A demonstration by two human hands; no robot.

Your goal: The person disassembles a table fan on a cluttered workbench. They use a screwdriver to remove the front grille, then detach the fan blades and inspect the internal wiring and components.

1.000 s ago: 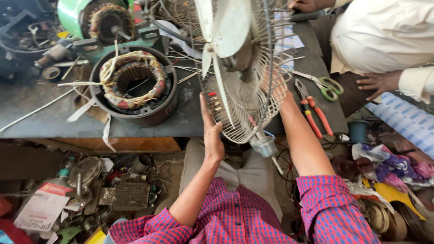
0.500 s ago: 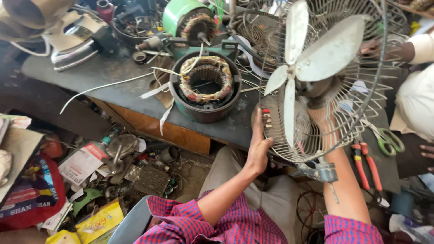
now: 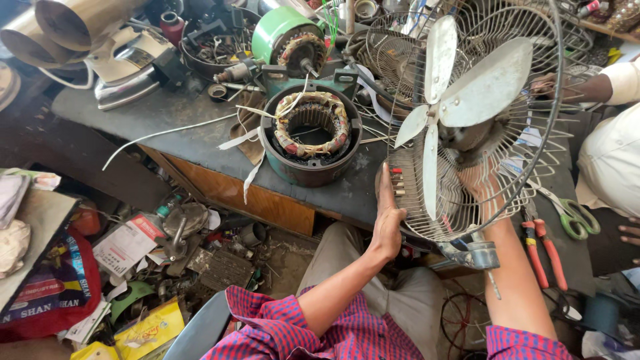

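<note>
Wire fan guard [image 3: 527, 100] half-hides the right hand [image 3: 481, 183].

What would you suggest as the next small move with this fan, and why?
Probably set the fan down on the bench: the left hand grips the cage edge, the right hand reaches behind the wires, and it is held off the bench beside the stator.

Single view, head-worn camera. Looks steeply down and forward from above seated person's lap. Close range: own forearms enter from bottom edge, left hand [image 3: 389, 223] and right hand [image 3: 481, 180] mid-frame on wire fan cage [image 3: 493, 127]. Table [image 3: 167, 123] runs diagonally across upper half, slightly tilted. Cluttered floor [image 3: 133, 267] fills lower left. Second person's sleeve [image 3: 610, 167] cut off at right edge.
</note>
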